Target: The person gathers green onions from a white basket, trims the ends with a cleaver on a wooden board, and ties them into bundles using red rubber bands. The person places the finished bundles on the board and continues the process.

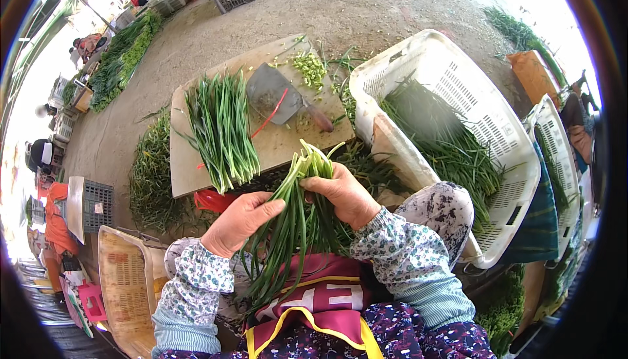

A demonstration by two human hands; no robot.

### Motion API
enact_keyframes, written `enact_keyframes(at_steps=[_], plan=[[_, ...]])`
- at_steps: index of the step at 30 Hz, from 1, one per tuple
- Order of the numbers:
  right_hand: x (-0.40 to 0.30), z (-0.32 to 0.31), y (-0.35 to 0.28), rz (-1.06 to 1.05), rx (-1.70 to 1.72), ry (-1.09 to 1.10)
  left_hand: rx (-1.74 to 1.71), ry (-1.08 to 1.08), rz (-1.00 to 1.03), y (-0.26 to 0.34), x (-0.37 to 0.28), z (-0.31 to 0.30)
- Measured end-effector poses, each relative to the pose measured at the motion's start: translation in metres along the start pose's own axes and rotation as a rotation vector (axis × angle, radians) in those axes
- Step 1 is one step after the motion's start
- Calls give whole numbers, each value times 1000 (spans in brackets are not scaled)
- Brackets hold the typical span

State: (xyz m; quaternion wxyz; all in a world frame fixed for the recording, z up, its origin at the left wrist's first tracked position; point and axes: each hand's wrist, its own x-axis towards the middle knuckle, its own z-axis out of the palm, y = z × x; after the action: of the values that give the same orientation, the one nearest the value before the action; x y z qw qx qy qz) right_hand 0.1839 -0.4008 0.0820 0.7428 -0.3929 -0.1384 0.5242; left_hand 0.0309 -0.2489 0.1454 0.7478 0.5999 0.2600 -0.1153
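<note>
A loose bunch of garlic chives (297,212) hangs over my lap, its pale stem ends pointing up and away from me. My right hand (346,194) grips it just below those ends, thumb across the stems. At the leaves' left edge, my left hand (245,221) pinches some strands; its fingertips are hidden behind the green. Beyond my hands, a neat bundle of chives (221,131) lies on a low board (196,163), cut ends towards me. To its right rests a broad cleaver (274,94) with a wooden handle, and a red tie (271,114) crosses the blade.
Chopped stem bits (310,69) litter the board's far end. A large white plastic crate (431,45) of chives stands close on my right. Loose leaves (154,172) are heaped left of the board. An orange-stained crate (125,280) sits at my left. Other people work farther off.
</note>
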Motion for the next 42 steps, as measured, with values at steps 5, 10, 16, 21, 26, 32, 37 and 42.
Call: enact_keyframes(at_steps=[5,10,16,21,26,32,37,42], plan=[[0,3,1,25,-77,32,152,89,113,-13,-2,3],[-3,5,-4,50,-20,30,114,138,188,-17,-3,-1],[-7,5,-15,112,-12,-37,-11,86,82,-8,-7,-3],[-7,1,-18,87,-71,-106,-186,26,-23,3,-9,-7],[-6,3,-10,59,-36,-87,-334,100,66,-7,-7,1],[-8,2,-8,76,-54,-83,-479,91,79,-23,-3,-7],[-8,6,-5,15,-79,-39,-425,84,135,-20,-6,20],[-10,9,-7,19,-57,-37,-448,74,102,-23,-1,12]])
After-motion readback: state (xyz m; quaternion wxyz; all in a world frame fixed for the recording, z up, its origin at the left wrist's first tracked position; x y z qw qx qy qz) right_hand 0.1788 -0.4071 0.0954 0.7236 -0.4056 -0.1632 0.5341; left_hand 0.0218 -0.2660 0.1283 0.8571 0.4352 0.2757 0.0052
